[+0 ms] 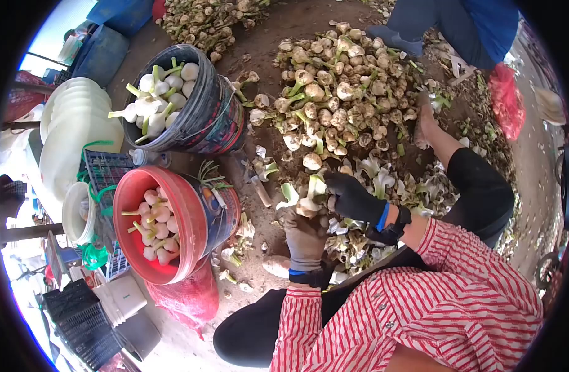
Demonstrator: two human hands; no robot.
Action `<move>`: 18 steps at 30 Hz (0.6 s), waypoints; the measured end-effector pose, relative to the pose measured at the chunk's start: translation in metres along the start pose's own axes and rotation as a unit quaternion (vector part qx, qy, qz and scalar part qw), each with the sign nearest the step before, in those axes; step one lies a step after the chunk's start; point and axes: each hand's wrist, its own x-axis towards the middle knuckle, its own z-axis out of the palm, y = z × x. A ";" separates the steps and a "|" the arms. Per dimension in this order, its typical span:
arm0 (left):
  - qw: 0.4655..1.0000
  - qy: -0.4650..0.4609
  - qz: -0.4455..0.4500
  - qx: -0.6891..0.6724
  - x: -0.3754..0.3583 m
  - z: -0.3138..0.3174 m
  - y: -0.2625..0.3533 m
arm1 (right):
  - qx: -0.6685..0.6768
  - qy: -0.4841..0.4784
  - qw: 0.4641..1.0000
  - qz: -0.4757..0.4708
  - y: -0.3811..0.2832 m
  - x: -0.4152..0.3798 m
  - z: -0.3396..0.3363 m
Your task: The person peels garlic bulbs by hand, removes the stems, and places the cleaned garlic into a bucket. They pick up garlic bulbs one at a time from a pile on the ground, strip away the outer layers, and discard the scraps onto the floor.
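My left hand [305, 240], in a grey-brown glove, is closed around a garlic bulb [308, 206] with a short green stem. A strip of green and white leaf skin [288, 196] peels away on the bulb's left side. My right hand [356, 199], in a black glove, is closed beside the bulb, its fingers curled towards it. Whatever those fingers pinch is hidden. Just beyond both hands lies a large heap of unpeeled garlic bulbs [345, 93], brownish and dirty. Loose peeled-off skins [380, 177] are strewn around and under my hands.
On the left stand a red bucket [126, 232] and a dark bucket [200, 59], both holding cleaned garlic. A red mesh sack [188, 294] lies below the red bucket. Another garlic heap [204, 22] is at the back. Another person's leg [414, 25] is at the upper right.
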 end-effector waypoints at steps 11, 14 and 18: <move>0.963 -0.056 0.116 0.239 -0.010 0.002 0.015 | 0.214 -0.119 0.956 0.163 -0.008 -0.002 -0.028; 0.887 -0.049 0.197 0.416 0.005 -0.016 0.024 | 0.075 -0.114 0.985 0.106 -0.020 -0.005 -0.032; 0.783 -0.028 0.246 0.571 -0.005 -0.003 0.032 | 0.023 -0.186 0.975 0.120 -0.028 -0.004 -0.026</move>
